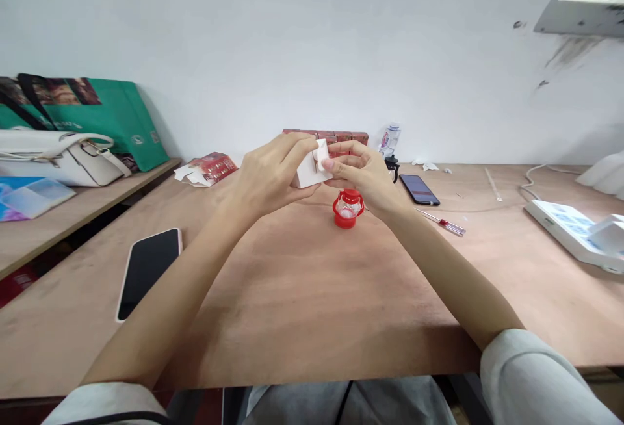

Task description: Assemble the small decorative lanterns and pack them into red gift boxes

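A small white box is held above the middle of the table. My left hand wraps round its left side and top. The fingers of my right hand are closed on a flap at the box's right end. Just below my right hand, a small red lantern with a clear middle stands upright on the wooden table. Behind the hands, several red boxes are lined up by the wall, partly hidden.
At the left lie a phone and a torn red box. Toward the right are a dark phone, a screwdriver, a clear bottle, a black-lidded pot and a white power strip. Bags rest far left.
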`<act>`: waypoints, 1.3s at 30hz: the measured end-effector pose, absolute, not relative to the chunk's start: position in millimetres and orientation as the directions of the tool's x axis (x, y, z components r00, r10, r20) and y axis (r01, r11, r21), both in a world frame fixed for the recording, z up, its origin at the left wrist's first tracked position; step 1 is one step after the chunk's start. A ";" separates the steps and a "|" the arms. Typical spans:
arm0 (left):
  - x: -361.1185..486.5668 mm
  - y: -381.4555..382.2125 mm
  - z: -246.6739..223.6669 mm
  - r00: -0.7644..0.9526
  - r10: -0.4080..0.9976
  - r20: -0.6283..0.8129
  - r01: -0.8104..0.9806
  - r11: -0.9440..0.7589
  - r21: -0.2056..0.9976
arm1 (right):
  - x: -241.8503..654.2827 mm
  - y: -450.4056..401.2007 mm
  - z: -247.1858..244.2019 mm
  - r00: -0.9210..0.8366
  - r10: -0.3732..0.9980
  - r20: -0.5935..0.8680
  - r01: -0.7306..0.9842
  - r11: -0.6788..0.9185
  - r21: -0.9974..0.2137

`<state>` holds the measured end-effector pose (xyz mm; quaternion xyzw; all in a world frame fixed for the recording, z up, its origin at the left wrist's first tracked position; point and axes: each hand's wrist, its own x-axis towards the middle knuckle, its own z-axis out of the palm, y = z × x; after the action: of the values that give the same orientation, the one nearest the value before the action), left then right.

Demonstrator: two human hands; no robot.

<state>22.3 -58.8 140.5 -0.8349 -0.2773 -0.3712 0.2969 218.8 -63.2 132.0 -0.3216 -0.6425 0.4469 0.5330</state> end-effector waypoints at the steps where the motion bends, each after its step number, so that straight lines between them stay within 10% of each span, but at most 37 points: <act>1: 23.2 -58.3 139.7 0.575 0.230 0.785 0.677 -0.673 -0.299 | 218.7 -64.4 132.5 -0.226 0.882 0.413 -0.041 0.415 -0.909; 12: 25.5 -63.6 142.6 0.532 0.237 0.813 0.652 -0.728 -0.214 | 217.7 -74.6 138.6 -0.275 0.758 0.591 0.170 0.643 -0.747; 39: 27.0 -63.9 140.5 0.581 0.112 0.806 0.589 -0.741 -0.322 | 220.5 -79.7 145.0 -0.188 0.839 0.510 0.157 0.538 -0.828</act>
<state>27.0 -63.9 140.5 -0.8395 -0.2088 -0.4073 0.2929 220.5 -79.7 145.0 -0.3560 -0.6998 0.3227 0.5286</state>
